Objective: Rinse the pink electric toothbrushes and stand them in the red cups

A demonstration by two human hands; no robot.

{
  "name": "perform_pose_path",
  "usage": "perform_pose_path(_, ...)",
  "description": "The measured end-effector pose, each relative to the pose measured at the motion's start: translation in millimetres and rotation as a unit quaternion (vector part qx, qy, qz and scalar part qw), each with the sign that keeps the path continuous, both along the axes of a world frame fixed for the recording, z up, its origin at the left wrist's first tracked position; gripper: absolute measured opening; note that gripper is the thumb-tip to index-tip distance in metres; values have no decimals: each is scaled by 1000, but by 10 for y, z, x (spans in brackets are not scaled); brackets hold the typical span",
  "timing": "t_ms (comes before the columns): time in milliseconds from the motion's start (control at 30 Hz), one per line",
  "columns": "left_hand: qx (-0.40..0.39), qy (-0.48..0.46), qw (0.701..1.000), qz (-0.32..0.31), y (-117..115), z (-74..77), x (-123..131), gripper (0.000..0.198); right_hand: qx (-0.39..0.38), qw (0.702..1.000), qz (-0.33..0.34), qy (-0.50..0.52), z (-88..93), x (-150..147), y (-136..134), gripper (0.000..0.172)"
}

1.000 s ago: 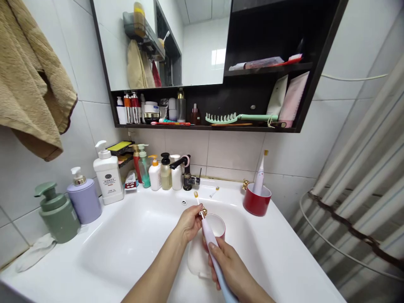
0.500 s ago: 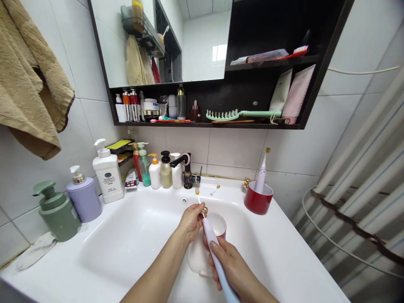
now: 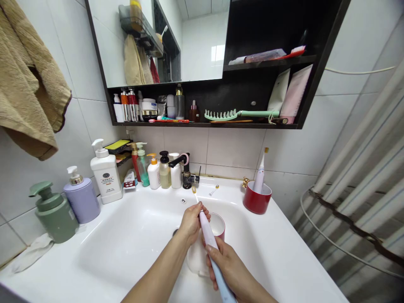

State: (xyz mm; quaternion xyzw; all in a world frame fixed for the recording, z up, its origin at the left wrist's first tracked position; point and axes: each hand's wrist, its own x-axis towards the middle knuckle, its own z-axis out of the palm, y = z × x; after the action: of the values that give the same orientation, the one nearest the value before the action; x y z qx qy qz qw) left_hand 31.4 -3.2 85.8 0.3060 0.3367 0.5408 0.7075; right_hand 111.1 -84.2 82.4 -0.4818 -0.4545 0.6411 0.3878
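Note:
Over the white sink basin [image 3: 126,248], my right hand [image 3: 229,267] is wrapped round the body of a pale pink and blue electric toothbrush [image 3: 210,242]. Its brush head [image 3: 193,190] points away toward the tap. My left hand [image 3: 191,221] pinches the toothbrush near its neck, fingers closed. A red cup with a white inside [image 3: 219,225] sits just behind both hands, partly hidden by the toothbrush. A white object [image 3: 195,256] lies under my hands in the basin.
A second red cup [image 3: 256,202] holding another electric toothbrush stands at the back right. A black tap [image 3: 184,170] and several pump bottles line the back edge. Green [image 3: 53,212], purple [image 3: 81,198] and white [image 3: 105,174] dispensers stand left. A dark shelf [image 3: 205,123] and a towel [image 3: 30,80] hang above.
My left hand has slid a little up the toothbrush neck, hiding the cup's gold handle. The brush head now points slightly further left. Otherwise only the camera shifted.

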Motion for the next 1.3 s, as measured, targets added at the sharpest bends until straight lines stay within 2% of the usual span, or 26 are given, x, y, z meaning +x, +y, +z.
perform_pose_path(267, -9, 7, 999, -49, -34, 48, 27, 20, -21, 997, -11, 75, -56, -26, 13, 24)
perform_pose_path(433, -2, 13, 998, -64, -42, 92, 41, 19, 15, 999, -38, 24, -62, -34, 11, 25)
perform_pose_path(633, -25, -3, 997, -73, -37, 93, 40, 18, -49, 991, -18, 123, -33, -40, 9, 24)
perform_pose_path(733, -17, 4, 997, -76, -34, 83, 42, 18, -22, 995, -26, 89, -37, -50, 10, 26)
perform_pose_path(867, -19, 13, 996, -81, -36, 78, 47, 19, -34, 996, -30, 78, -71, -52, 7, 26)
perform_pose_path(1000, -3, 28, 997, -76, -44, 78, 50, 19, 2, 999, -40, -2, -56, -45, -9, 27)
perform_pose_path(1167, -1, 7, 997, -83, -42, 62, 47, 19, -35, 996, -27, 73, 14, -55, -37, 26)
perform_pose_path(1300, 12, 12, 997, -81, -41, 65, 50, 19, 9, 999, -48, -6, -20, -58, -25, 31)
